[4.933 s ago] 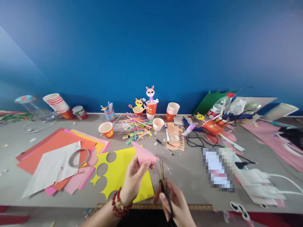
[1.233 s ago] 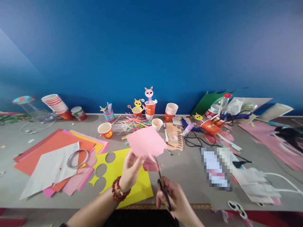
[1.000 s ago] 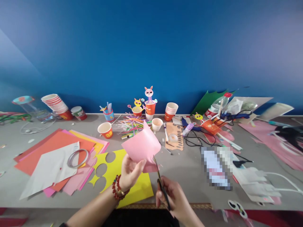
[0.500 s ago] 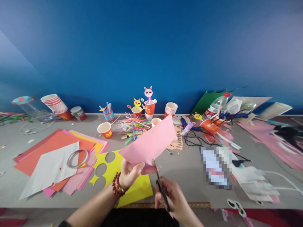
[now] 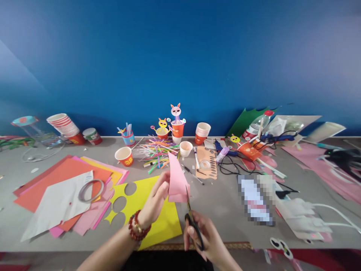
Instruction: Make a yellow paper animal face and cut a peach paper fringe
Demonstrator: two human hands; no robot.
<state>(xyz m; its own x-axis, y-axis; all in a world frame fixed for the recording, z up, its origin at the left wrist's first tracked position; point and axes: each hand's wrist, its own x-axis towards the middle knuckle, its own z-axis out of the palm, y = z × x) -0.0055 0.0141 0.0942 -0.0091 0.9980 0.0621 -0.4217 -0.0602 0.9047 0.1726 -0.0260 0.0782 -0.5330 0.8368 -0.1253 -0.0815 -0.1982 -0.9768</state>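
My left hand, with a red bead bracelet at the wrist, pinches a piece of pink paper and holds it nearly edge-on above the table. My right hand grips black-handled scissors; their blades point up and meet the lower right edge of the pink paper. Under both hands lies a yellow sheet with round holes cut along its left side.
A stack of coloured sheets with a tape ring lies left. Paper cups, a straw pile, rabbit-topped cup figures, a stencil, cables, a glue gun and pink paper scraps crowd the back and right.
My left hand has turned the pink paper from a broad flat face to nearly edge-on. The scissors stay at its lower edge; my right hand has barely moved.
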